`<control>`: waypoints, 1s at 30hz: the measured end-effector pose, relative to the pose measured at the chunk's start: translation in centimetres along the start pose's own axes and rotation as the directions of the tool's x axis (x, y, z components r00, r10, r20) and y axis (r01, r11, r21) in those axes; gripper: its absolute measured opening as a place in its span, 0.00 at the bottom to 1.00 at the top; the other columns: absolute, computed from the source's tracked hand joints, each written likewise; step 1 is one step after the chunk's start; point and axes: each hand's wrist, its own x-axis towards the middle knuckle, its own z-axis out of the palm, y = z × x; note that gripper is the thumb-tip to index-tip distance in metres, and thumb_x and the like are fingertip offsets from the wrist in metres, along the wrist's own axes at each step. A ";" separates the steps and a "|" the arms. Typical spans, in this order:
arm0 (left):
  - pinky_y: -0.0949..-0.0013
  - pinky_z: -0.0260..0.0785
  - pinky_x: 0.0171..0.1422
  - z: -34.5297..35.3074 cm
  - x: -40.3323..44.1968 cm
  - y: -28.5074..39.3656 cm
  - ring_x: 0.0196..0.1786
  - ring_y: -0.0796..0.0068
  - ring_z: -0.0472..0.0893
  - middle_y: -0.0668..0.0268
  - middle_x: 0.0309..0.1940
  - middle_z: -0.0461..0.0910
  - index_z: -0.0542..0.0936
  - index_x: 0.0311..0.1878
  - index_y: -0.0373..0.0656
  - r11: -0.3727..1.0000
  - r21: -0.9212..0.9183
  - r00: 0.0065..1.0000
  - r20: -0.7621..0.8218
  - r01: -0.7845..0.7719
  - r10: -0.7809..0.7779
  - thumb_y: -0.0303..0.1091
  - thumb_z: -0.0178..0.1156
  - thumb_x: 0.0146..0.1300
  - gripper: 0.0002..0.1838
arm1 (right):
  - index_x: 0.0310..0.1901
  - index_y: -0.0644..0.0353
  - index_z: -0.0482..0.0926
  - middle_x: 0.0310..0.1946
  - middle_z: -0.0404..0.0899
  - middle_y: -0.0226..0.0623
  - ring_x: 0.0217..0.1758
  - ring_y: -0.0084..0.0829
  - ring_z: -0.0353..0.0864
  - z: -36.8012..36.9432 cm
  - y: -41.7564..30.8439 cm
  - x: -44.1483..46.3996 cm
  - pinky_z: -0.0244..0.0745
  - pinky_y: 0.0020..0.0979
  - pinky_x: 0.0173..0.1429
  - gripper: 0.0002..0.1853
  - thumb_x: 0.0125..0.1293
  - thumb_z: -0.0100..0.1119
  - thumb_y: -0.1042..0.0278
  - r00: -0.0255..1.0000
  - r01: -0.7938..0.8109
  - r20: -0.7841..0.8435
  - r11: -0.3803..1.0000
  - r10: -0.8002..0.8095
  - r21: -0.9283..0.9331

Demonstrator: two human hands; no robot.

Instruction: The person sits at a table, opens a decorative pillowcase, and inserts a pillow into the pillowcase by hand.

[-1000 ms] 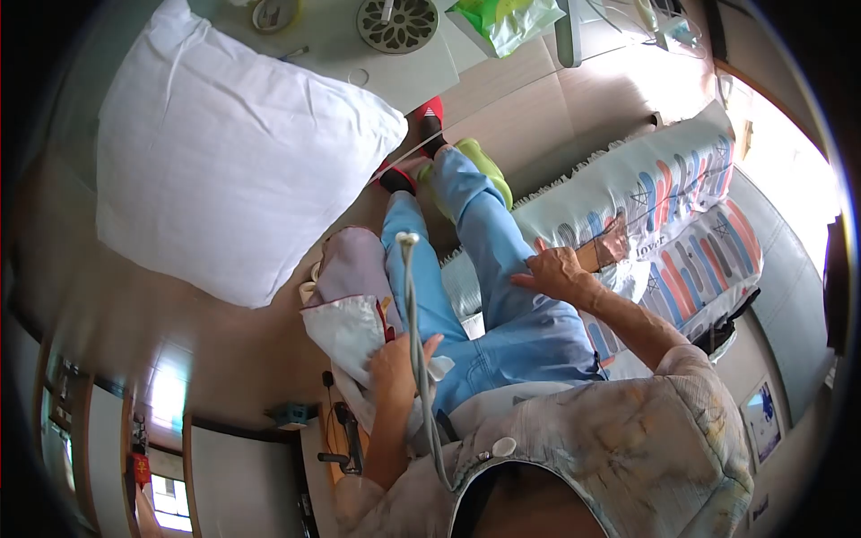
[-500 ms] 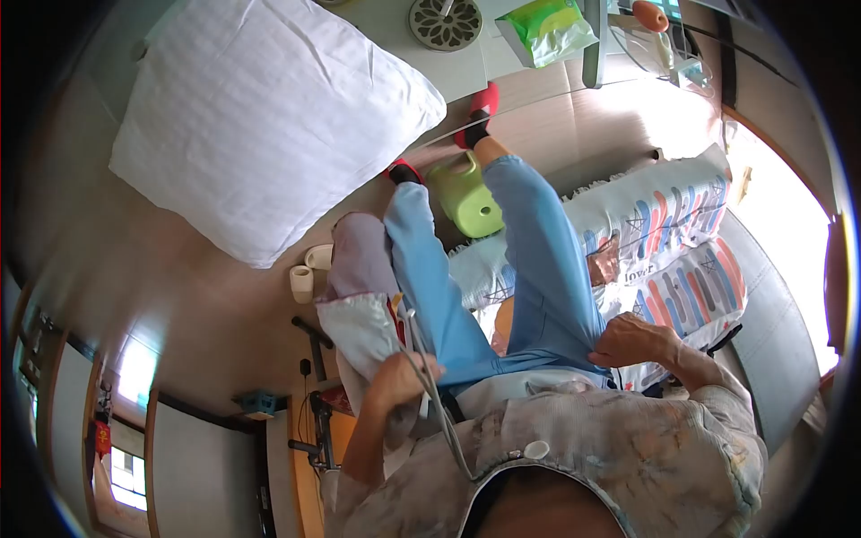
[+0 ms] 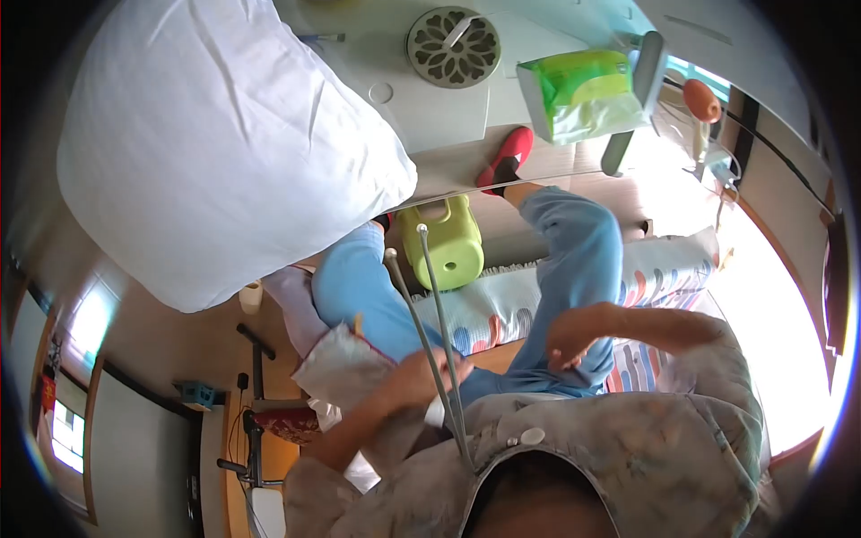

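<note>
I see the white pillow (image 3: 224, 152) largest, ahead of my left fingers and well apart. The blue trousers (image 3: 587, 260) lie beneath my right hand (image 3: 575, 337), fingers curled; grip, I can't tell. Pale cloth (image 3: 336, 366) sits beside my blurred left hand (image 3: 423, 377), fingers bent, grip unclear. Two cords (image 3: 412, 305) cross before it.

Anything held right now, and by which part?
Cannot be told: left hand and right hand are over the blue trousers, but blur hides any grip.
</note>
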 end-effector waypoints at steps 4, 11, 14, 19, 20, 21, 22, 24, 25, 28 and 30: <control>0.69 0.66 0.31 -6.1 8.0 1.1 0.24 0.78 0.74 0.68 0.19 0.75 0.79 0.26 0.40 0.989 -0.148 0.993 0.117 0.026 -0.008 0.53 0.54 0.71 0.25 | 0.28 0.58 0.80 0.23 0.83 0.37 0.28 0.41 0.83 -4.2 6.8 3.1 0.78 0.41 0.38 0.18 0.66 0.51 0.53 0.810 0.014 -0.514 0.884 -0.284 -0.468; 0.69 0.68 0.32 -11.9 15.2 -1.1 0.26 0.78 0.76 0.69 0.22 0.78 0.81 0.29 0.38 0.996 -0.085 0.993 0.108 -0.040 0.049 0.48 0.57 0.69 0.21 | 0.38 0.57 0.79 0.36 0.84 0.40 0.43 0.49 0.84 -11.0 15.6 8.0 0.78 0.43 0.46 0.11 0.64 0.56 0.58 0.631 -0.459 -0.748 0.677 -0.208 -0.576; 0.70 0.69 0.32 -14.0 16.7 -2.4 0.26 0.79 0.78 0.68 0.23 0.79 0.84 0.34 0.37 0.988 -0.146 0.994 0.097 0.057 -0.043 0.45 0.59 0.68 0.18 | 0.42 0.58 0.81 0.40 0.84 0.45 0.43 0.50 0.83 -13.8 17.1 9.1 0.77 0.45 0.48 0.13 0.62 0.57 0.59 0.806 -0.378 -0.589 0.820 0.063 -0.429; 0.73 0.58 0.24 -16.6 19.2 -5.0 0.19 0.82 0.70 0.72 0.16 0.71 0.79 0.24 0.43 0.986 -0.101 0.980 0.160 0.135 -0.118 0.61 0.55 0.68 0.29 | 0.40 0.60 0.84 0.41 0.85 0.46 0.44 0.49 0.83 -15.6 26.7 15.8 0.77 0.48 0.48 0.14 0.63 0.57 0.59 0.916 -0.368 -0.351 0.764 0.197 -0.531; 0.73 0.57 0.24 -17.0 19.6 -5.8 0.19 0.83 0.68 0.72 0.16 0.70 0.78 0.23 0.44 0.972 -0.109 0.973 0.119 0.210 -0.197 0.61 0.55 0.68 0.29 | 0.39 0.60 0.84 0.41 0.85 0.46 0.43 0.48 0.84 -16.0 25.8 14.2 0.78 0.48 0.48 0.14 0.62 0.57 0.59 0.916 -0.360 -0.361 0.747 0.172 -0.559; 0.73 0.52 0.23 -17.0 18.5 -5.1 0.19 0.84 0.65 0.73 0.17 0.68 0.76 0.24 0.46 0.967 -0.172 0.982 0.042 0.188 -0.183 0.62 0.56 0.67 0.28 | 0.39 0.60 0.84 0.40 0.85 0.45 0.43 0.48 0.84 -16.1 25.5 13.6 0.78 0.48 0.47 0.13 0.61 0.58 0.60 0.917 -0.353 -0.373 0.721 0.141 -0.596; 0.73 0.52 0.23 -17.3 18.8 -5.6 0.19 0.84 0.65 0.73 0.17 0.68 0.76 0.24 0.46 0.972 -0.160 0.985 0.020 0.175 -0.174 0.62 0.56 0.67 0.28 | 0.39 0.60 0.84 0.40 0.85 0.45 0.43 0.47 0.84 -16.4 24.6 12.6 0.78 0.47 0.47 0.13 0.61 0.58 0.60 0.912 -0.351 -0.398 0.686 0.097 -0.637; 0.74 0.52 0.23 -18.3 19.7 -6.6 0.19 0.84 0.66 0.73 0.17 0.68 0.76 0.24 0.46 0.976 -0.216 0.996 0.093 0.009 0.012 0.62 0.57 0.66 0.28 | 0.39 0.61 0.85 0.39 0.85 0.44 0.42 0.46 0.84 -17.1 22.8 10.9 0.78 0.47 0.46 0.13 0.59 0.59 0.61 0.888 -0.378 -0.460 0.587 0.010 -0.716; 0.74 0.52 0.23 -18.9 20.5 -6.6 0.19 0.84 0.66 0.73 0.17 0.69 0.77 0.25 0.46 0.966 -0.246 0.985 0.130 -0.076 0.111 0.62 0.58 0.65 0.27 | 0.38 0.61 0.85 0.39 0.85 0.43 0.41 0.46 0.85 -17.3 22.0 10.2 0.78 0.47 0.45 0.13 0.59 0.60 0.61 0.871 -0.404 -0.490 0.527 -0.027 -0.747; 0.75 0.55 0.23 -17.4 19.3 -4.7 0.19 0.85 0.68 0.74 0.18 0.70 0.77 0.24 0.47 0.986 -0.150 0.995 -0.076 -0.068 0.057 0.61 0.59 0.64 0.26 | 0.38 0.62 0.86 0.38 0.86 0.41 0.40 0.44 0.85 -18.3 19.5 8.7 0.79 0.47 0.43 0.13 0.57 0.61 0.62 0.820 -0.482 -0.555 0.351 -0.142 -0.803; 0.76 0.58 0.25 -17.1 19.5 -4.3 0.21 0.84 0.69 0.74 0.18 0.71 0.78 0.24 0.46 0.998 -0.007 0.989 -0.131 -0.065 0.064 0.59 0.59 0.65 0.26 | 0.37 0.62 0.86 0.38 0.86 0.40 0.40 0.44 0.86 -18.4 17.5 8.8 0.79 0.47 0.42 0.13 0.55 0.62 0.63 0.793 -0.532 -0.584 0.272 -0.171 -0.802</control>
